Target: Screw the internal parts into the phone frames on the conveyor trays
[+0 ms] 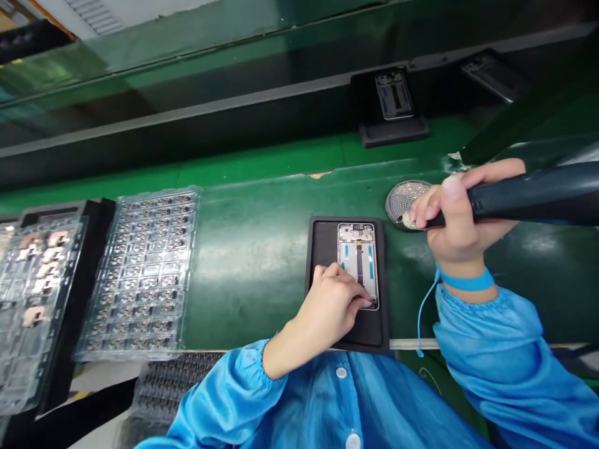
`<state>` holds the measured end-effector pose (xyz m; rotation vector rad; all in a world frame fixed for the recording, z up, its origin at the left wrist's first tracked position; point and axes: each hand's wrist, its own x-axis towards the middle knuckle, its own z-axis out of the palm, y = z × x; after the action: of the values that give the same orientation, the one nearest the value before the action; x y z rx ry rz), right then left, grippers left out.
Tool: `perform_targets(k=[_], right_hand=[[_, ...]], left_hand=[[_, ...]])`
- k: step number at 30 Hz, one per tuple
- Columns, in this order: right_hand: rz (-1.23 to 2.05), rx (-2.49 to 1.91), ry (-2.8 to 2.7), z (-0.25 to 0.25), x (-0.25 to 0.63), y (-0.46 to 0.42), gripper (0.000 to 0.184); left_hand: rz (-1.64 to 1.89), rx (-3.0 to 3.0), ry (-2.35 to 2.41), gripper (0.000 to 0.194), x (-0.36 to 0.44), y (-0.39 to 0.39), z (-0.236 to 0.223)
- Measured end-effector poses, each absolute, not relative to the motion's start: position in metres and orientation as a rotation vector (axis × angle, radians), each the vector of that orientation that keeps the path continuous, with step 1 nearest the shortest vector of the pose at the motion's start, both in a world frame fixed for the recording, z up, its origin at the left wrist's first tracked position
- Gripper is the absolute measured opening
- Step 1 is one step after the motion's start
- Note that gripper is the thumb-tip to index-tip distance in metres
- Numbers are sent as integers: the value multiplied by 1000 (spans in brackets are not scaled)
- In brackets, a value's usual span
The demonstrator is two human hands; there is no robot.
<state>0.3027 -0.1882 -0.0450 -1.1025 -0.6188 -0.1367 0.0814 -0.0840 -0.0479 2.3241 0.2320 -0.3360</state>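
A phone frame [357,252] with blue strips inside lies in a black holder [322,246] on the green bench. My left hand [333,305] rests on the frame's near end, fingers curled and pressed down on it. My right hand [461,218] is wrapped round a dark electric screwdriver [528,194], whose tip points into a round metal dish [401,198] of small screws just right of the holder. A blue wrist strap [468,282] circles my right wrist.
Clear plastic trays [140,274] of small parts lie at the left, with more trays [32,293] on a black base beside them. Farther back on the conveyor, another phone frame sits in a black holder [392,112], and a third [491,73] is at the far right.
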Motion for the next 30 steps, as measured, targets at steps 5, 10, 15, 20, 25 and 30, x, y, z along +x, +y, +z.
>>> perform_targets(k=[5, 10, 15, 20, 25, 30], right_hand=[[-146, -1100, -631, -45, 305, -187, 42], [-148, -1106, -597, -44, 305, -187, 39], [-173, -1079, -588, -41, 306, -187, 33], [-287, -1113, -617, -32, 329, -198, 41], [-224, -1150, -558, -38, 356, -208, 46], [-197, -1179, -538, -57, 359, -204, 46]], left_hand=[[-267, 2366, 171, 15, 75, -85, -57], [-81, 2451, 227, 10, 67, -84, -64], [11, 2465, 224, 21, 57, -80, -75], [147, 2486, 129, 22, 59, -66, -88], [218, 2535, 260, 17, 95, -31, -92], [137, 2596, 295, 64, 122, -1, -88]])
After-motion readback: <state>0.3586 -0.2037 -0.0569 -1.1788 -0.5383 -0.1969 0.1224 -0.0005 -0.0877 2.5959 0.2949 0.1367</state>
